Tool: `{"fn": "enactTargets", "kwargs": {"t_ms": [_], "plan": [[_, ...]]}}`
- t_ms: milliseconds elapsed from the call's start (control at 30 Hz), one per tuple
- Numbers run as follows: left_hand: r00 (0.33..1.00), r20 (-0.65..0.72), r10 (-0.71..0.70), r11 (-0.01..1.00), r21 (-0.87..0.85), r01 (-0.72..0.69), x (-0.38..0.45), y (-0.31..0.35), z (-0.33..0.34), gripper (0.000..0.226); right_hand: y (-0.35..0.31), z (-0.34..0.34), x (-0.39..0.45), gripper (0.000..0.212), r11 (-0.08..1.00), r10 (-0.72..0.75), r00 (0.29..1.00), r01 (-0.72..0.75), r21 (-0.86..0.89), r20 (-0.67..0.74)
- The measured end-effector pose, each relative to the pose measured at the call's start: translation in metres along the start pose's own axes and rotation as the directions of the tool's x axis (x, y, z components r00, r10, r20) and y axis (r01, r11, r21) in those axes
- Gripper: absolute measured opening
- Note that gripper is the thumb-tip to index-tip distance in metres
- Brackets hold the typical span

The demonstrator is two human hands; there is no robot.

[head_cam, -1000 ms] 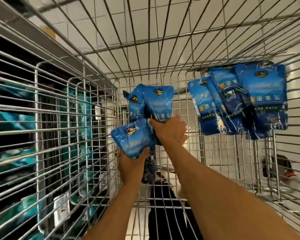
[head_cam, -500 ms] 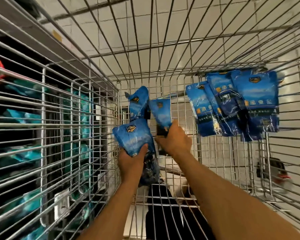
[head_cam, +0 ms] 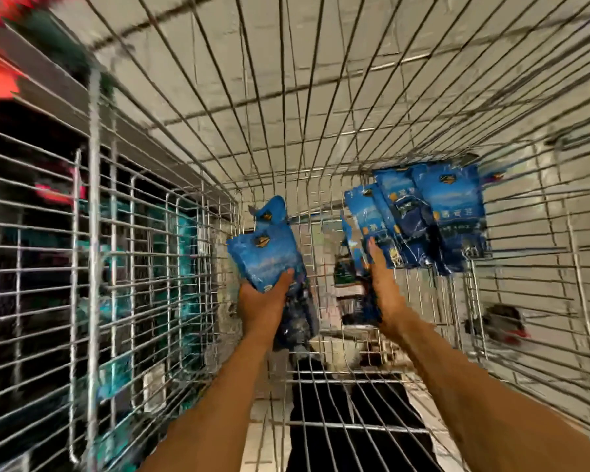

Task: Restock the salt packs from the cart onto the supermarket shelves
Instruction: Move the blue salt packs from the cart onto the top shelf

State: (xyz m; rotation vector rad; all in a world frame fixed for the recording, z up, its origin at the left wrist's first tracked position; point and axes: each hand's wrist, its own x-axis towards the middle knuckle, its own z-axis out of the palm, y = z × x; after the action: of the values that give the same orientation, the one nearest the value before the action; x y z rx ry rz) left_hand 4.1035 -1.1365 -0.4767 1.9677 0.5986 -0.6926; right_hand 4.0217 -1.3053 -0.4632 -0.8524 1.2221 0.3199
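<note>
Both my arms reach down into a wire shopping cart [head_cam: 321,137]. My left hand [head_cam: 263,304] is shut on a blue salt pack [head_cam: 264,257], with another blue pack [head_cam: 269,211] just behind it. My right hand [head_cam: 385,287] grips a blue salt pack [head_cam: 353,253] edge-on, partly hidden by blur. A bunch of several blue salt packs [head_cam: 433,216] leans against the cart's far right corner, just right of my right hand.
Through the cart's left wire side [head_cam: 116,267] I see dark shelves with teal packs [head_cam: 123,301] and a red tag [head_cam: 0,83]. A cart wheel [head_cam: 501,321] and tiled floor [head_cam: 542,233] show at the right. The frame is motion-blurred.
My right hand has pulled its pack away from the left hand's packs and moved right, toward the bunch in the corner. The view has tilted down; the left hand keeps its pack.
</note>
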Motion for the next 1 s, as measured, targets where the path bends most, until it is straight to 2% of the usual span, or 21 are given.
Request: {"fn": "enactTargets", "kwargs": {"t_ms": [133,233,367,467,533,600,633,667,700,800,867,1000], "plan": [[0.992,0.079,0.102,0.995,-0.003,-0.102,-0.045,0.057,-0.014,0.023,-0.033,-0.023,-0.064,0.053,0.992,0.009,0.999,-0.003,0.129,-0.044],[0.974,0.172,0.151,0.988,-0.049,-0.144,-0.093,0.108,-0.029,0.029,-0.061,-0.037,-0.132,0.036,0.988,-0.087,0.996,0.086,0.125,0.001],[0.957,0.181,0.228,0.966,-0.168,-0.199,-0.152,0.17,-0.054,0.035,-0.1,-0.044,-0.214,0.055,0.952,-0.292,0.955,0.285,0.115,0.05],[0.936,0.173,0.307,0.939,-0.217,-0.268,-0.199,0.204,-0.083,0.027,-0.116,-0.047,-0.274,0.048,0.931,-0.321,0.943,0.296,0.213,0.091],[0.92,0.147,0.364,0.913,-0.251,-0.322,-0.235,0.227,-0.109,0.035,-0.126,-0.048,-0.312,0.048,0.912,-0.368,0.914,0.319,0.258,0.173],[0.909,0.109,0.403,0.892,-0.269,-0.363,-0.268,0.245,-0.135,0.038,-0.137,-0.045,-0.342,0.059,0.909,-0.414,0.885,0.393,0.136,0.21],[0.904,0.085,0.42,0.882,-0.273,-0.384,-0.283,0.251,-0.148,0.037,-0.142,-0.043,-0.354,0.073,0.894,-0.446,0.874,0.443,0.06,0.195],[0.896,0.034,0.443,0.861,-0.294,-0.415,-0.301,0.259,-0.163,0.034,-0.149,-0.038,-0.367,0.081,0.864,-0.498,0.845,0.504,0.019,0.196],[0.886,-0.016,0.463,0.837,-0.319,-0.444,-0.317,0.265,-0.176,0.033,-0.155,-0.034,-0.377,0.081,0.827,-0.553,0.803,0.561,0.032,0.222],[0.84,-0.15,0.521,0.772,-0.337,-0.539,-0.36,0.273,-0.219,0.029,-0.172,-0.013,-0.412,0.056,0.704,-0.661,0.669,0.71,-0.029,0.339],[0.811,-0.243,0.532,0.729,-0.355,-0.585,-0.386,0.273,-0.251,0.024,-0.18,0.007,-0.442,0.037,0.623,-0.707,0.563,0.782,0.0,0.429],[0.73,-0.454,0.511,0.646,-0.358,-0.675,-0.438,0.259,-0.313,0.016,-0.18,0.054,-0.497,0.027,0.521,-0.729,0.39,0.849,0.088,0.563]]}}
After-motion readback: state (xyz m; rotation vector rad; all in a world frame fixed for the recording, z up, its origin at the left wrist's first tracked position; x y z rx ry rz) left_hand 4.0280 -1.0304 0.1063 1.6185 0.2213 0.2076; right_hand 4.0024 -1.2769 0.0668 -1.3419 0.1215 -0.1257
